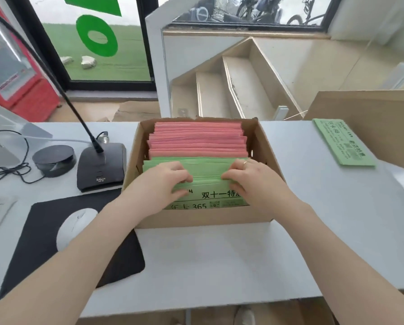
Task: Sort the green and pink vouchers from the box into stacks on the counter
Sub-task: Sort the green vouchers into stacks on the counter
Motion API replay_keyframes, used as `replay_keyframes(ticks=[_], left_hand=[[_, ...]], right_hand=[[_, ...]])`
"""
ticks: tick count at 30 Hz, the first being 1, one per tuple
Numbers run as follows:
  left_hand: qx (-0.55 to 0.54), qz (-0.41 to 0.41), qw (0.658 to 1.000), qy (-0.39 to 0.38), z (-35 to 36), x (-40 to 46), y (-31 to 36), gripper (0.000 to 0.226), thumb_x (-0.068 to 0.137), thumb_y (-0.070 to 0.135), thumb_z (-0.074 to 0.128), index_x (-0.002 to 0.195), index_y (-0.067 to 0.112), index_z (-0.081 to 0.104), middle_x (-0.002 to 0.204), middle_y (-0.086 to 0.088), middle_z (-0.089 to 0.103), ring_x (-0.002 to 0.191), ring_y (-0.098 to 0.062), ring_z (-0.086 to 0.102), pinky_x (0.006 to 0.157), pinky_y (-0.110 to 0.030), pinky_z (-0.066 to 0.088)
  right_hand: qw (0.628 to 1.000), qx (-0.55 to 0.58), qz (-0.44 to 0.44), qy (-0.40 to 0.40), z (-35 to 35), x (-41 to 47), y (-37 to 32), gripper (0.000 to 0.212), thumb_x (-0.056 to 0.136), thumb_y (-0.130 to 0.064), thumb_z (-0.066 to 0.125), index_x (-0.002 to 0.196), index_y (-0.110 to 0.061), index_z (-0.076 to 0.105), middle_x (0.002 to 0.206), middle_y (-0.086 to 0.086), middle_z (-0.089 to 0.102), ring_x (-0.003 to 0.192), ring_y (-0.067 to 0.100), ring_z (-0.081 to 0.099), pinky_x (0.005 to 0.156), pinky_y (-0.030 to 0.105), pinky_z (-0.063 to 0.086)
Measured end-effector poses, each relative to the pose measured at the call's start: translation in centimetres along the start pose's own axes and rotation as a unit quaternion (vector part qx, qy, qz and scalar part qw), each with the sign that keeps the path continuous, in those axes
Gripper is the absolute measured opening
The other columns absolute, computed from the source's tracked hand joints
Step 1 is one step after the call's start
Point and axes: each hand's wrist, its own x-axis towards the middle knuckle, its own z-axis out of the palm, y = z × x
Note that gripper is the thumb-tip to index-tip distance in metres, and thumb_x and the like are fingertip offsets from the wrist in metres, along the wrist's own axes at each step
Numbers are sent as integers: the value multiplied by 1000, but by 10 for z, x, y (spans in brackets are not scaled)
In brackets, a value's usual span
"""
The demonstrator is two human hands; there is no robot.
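An open cardboard box point(264, 146) stands on the white counter point(219, 259). Pink vouchers point(198, 139) fill its far half and green vouchers point(207, 168) stand on edge in its near half. My left hand point(163, 181) and my right hand point(250, 177) are both inside the box, fingers curled over the top edges of a bundle of green vouchers, gripping it from either side. The front green voucher shows black printed characters. A stack of green vouchers point(342, 141) lies flat on the counter to the right of the box.
Left of the box stand a gooseneck microphone base point(101, 165), a round black device point(53, 157) with cables, and a white mouse point(75, 227) on a black mat point(44, 252). A large cardboard sheet point(369, 118) sits at the far right. A monitor edge is at far left.
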Motion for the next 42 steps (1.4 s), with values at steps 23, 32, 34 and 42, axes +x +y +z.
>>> replay_keyframes(ticks=[23,32,34,42], left_hand=[[67,-60,996,-23,-2,-9,-30,27,79,40,67,105,33,63,97,-2,56,102,-24,51,81,-30,41],[-382,-2,888,257,-44,15,81,24,71,18,78,73,36,62,70,21,63,58,12,54,61,-5,41],[-424,35,879,216,-28,22,111,25,77,10,72,80,34,66,76,22,66,70,8,59,69,-13,47],[-437,63,886,141,56,49,207,32,83,1,64,82,31,54,88,24,66,78,9,56,70,-4,39]], right_hand=[[973,-30,176,-146,-20,-4,-17,23,91,-29,55,113,-26,60,86,-5,55,92,24,53,67,29,37],[907,166,187,338,-87,-59,30,13,78,-10,63,91,-14,66,91,-14,53,87,-2,52,78,16,42],[884,218,210,355,-96,-82,47,16,77,-9,65,89,-20,62,91,-10,57,88,-4,52,80,17,41],[871,316,287,245,-87,-196,135,47,80,0,67,76,-47,65,93,-11,57,93,4,53,81,24,45]])
